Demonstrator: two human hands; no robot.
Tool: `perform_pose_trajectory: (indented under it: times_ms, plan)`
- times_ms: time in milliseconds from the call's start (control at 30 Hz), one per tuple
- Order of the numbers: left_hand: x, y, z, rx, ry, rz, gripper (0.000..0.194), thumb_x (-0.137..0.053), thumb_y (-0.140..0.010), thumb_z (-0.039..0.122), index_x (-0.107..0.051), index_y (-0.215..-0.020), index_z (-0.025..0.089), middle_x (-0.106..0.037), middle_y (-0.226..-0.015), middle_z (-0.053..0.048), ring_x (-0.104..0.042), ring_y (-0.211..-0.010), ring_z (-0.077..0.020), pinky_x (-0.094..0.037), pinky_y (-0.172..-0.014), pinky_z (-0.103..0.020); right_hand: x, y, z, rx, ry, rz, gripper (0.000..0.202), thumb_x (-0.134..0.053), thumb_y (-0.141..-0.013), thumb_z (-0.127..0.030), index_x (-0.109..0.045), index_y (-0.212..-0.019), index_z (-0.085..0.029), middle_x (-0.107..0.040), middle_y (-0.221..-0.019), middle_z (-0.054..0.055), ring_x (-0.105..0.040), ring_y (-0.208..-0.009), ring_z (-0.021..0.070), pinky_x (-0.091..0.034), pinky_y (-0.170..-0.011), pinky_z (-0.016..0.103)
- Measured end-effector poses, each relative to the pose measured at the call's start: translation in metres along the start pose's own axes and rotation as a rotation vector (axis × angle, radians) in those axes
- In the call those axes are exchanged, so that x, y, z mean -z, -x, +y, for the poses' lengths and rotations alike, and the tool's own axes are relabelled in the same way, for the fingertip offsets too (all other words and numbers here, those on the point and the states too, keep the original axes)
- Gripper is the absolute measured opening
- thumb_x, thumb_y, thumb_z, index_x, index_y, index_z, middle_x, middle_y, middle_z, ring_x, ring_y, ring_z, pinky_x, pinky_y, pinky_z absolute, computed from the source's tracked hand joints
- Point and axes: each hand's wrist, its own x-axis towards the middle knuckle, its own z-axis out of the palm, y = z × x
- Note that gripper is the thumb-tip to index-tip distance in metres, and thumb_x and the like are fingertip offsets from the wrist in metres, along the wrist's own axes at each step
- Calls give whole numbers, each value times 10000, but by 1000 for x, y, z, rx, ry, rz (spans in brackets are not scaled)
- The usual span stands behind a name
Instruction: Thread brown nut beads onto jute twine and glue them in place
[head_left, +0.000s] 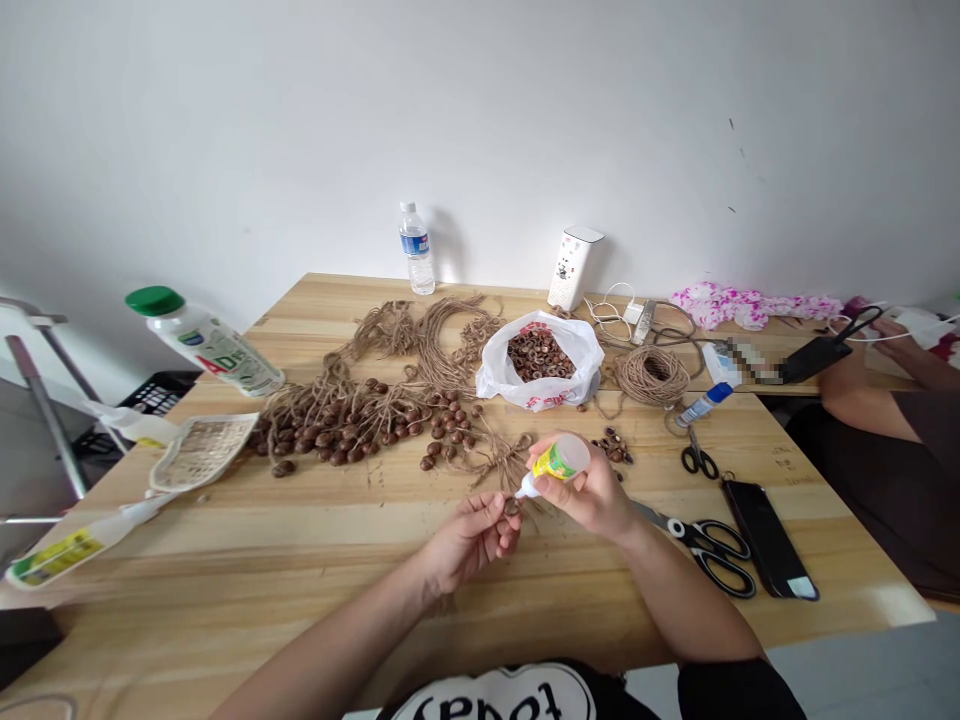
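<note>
Brown shell (512,508): pinched in the left hand (471,540), over the table (330,535). Right hand (594,496): curled around the bottle (555,461), nozzle (527,487) at the shell. Cords (504,456) lie just beyond both hands; the bag (492,366) stands farther back, scissors (705,540) at right.

A pale wooden table (225,570) carries everything. Along its far side stand a water bottle (417,252) and a white box (575,266). On the left are a green-capped bottle (214,345), a shallow tray (202,455) and a squeeze bottle (64,553) on its side. Brown nuts (337,435) on cords lie heaped left of an open plastic bag (585,370). To the right lie a twine coil (630,378), small scissors (699,460), and, nearer, large scissors (697,541) beside a phone (769,540).
</note>
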Motion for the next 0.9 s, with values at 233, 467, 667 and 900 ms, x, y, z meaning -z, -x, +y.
perform_pose_trajectory:
  times_ms: [233,467,667,900]
  plan:
    - [1,0,-1,-24,-11,-16,232,-723,-728,305,-629,-764,95,-645,-676,-54,-538,-489,-83,-374,-442,-178,-1,-2,-4,7,44,-72,217,-643,-766,-282,-548,-937,-187,-598,-837,35,-553,-696,151,-459,-631,269]
    - [1,0,0,-27,11,-17,229,-740,-712,287,-627,-730,90,-646,-650,-53,-539,-484,-83,-383,-459,-186,-3,1,-1,163,19,-38,215,-626,-790,-305,-529,-955,-207,-615,-900,70,-593,-804,206,-484,-720,340]
    - [1,0,-1,-41,-16,-13,236,-732,-721,300,-623,-705,91,-648,-633,-55,-542,-475,-86,-384,-459,-191,-4,3,-4,222,87,-65,235,-653,-756,-281,-548,-949,-200,-629,-887,79,-603,-783,211,-496,-720,351]
    - [-1,1,-1,-49,-19,-13,243,-749,-701,304,-639,-750,93,-654,-641,-53,-548,-479,-91,-378,-457,-194,-3,4,-7,234,91,-74,236,-657,-744,-265,-560,-949,-198,-623,-879,75,-603,-782,207,-496,-712,343]
